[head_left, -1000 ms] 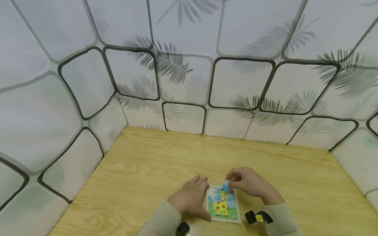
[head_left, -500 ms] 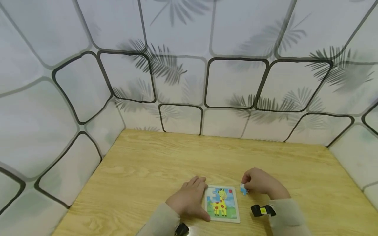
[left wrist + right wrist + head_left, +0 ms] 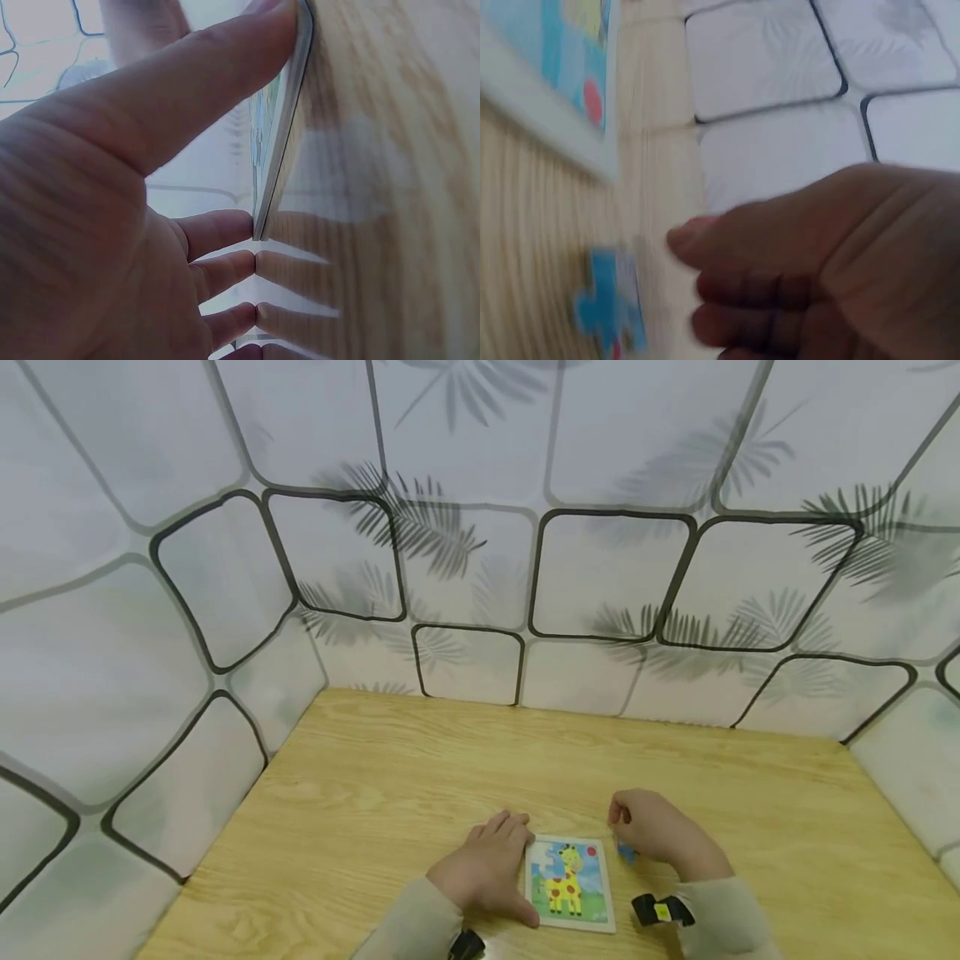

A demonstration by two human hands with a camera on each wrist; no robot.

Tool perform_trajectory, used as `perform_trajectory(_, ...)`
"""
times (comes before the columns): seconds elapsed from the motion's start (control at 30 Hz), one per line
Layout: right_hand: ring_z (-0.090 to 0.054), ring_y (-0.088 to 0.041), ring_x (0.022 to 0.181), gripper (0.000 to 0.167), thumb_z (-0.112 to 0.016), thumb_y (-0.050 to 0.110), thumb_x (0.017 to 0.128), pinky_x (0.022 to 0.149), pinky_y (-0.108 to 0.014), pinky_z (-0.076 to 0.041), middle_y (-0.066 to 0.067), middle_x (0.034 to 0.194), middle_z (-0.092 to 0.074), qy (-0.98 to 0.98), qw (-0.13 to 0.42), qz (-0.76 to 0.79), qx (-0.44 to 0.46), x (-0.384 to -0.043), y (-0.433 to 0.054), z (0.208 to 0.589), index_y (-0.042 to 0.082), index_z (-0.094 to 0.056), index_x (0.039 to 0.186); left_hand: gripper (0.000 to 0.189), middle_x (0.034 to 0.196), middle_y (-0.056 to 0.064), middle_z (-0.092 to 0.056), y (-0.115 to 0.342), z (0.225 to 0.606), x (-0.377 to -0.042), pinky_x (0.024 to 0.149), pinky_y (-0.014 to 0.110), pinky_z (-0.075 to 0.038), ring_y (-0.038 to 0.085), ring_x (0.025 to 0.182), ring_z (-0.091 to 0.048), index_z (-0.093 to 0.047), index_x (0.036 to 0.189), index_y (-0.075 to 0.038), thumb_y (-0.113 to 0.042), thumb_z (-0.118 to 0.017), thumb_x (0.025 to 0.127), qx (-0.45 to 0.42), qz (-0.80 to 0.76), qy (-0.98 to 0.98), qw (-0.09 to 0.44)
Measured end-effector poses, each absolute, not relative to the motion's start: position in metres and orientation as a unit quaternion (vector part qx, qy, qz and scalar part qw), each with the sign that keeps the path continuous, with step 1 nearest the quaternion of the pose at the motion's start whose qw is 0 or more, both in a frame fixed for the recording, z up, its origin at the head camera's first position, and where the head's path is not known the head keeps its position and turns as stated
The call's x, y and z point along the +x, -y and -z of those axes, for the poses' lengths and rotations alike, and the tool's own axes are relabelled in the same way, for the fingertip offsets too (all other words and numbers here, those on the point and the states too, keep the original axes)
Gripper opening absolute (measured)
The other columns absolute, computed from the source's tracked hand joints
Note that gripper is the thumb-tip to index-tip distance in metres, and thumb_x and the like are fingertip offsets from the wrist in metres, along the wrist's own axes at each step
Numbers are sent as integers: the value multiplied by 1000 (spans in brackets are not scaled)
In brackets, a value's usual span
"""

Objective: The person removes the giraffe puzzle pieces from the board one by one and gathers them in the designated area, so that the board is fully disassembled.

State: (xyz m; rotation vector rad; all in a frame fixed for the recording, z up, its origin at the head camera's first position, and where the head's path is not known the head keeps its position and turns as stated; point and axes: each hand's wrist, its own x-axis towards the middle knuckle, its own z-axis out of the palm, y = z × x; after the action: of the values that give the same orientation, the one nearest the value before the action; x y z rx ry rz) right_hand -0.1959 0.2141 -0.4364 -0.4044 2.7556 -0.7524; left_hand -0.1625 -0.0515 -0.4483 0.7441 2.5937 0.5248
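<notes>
A framed giraffe jigsaw puzzle (image 3: 572, 885) lies on the table, with a white piece-shaped gap at its upper left. My left hand (image 3: 487, 868) rests along its left side, fingers straight and spread. In the left wrist view the thumb (image 3: 187, 79) touches the frame's edge and the index fingertip meets its far corner. Right of the puzzle, a loose blue jigsaw piece (image 3: 609, 304) lies on the wood. My right hand (image 3: 654, 828) is just above and beside that piece; in the right wrist view its loosely curled fingers are apart from the piece and hold nothing.
The light wooden table (image 3: 420, 760) extends behind and to both sides of the puzzle. Cloth-like walls (image 3: 465, 568) with dark outlines and leaf prints enclose it at the back and sides. Each wrist carries a black strap (image 3: 662, 910).
My right hand has carried the blue jigsaw piece from the puzzle's upper right out to the right and let go of it on the table. My left hand has stayed at the frame.
</notes>
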Motion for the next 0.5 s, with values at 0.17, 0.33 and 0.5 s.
perform_trajectory(0.17, -46, -14, 71, 19, -67, 3, 88, 61, -29, -42, 2, 82, -53, -913, 150, 278, -257, -192, -184, 438, 12, -75, 104, 98, 161, 9, -32, 50, 450, -164, 120, 52, -26, 34, 150, -25, -48, 141, -12, -58, -89, 65, 266, -182, -928, 187)
perform_trajectory(0.33, -45, -13, 72, 40, -69, -5, 77, 65, -27, -43, 2, 85, -50, -903, 168, 262, -297, -186, -171, 443, 12, -76, 112, 99, 161, 9, -32, 47, 453, -166, 119, 53, -26, 34, 150, -25, -48, 142, -12, -60, -88, 66, 274, -183, -926, 186)
perform_trajectory(0.5, -47, -14, 75, 36, -72, -4, 77, 68, -30, -46, 1, 88, -50, -912, 171, 254, -272, -182, -168, 444, 14, -74, 109, 99, 162, 8, -32, 47, 451, -165, 120, 52, -26, 34, 150, -25, -48, 142, -13, -60, -88, 65, 271, -171, -928, 190)
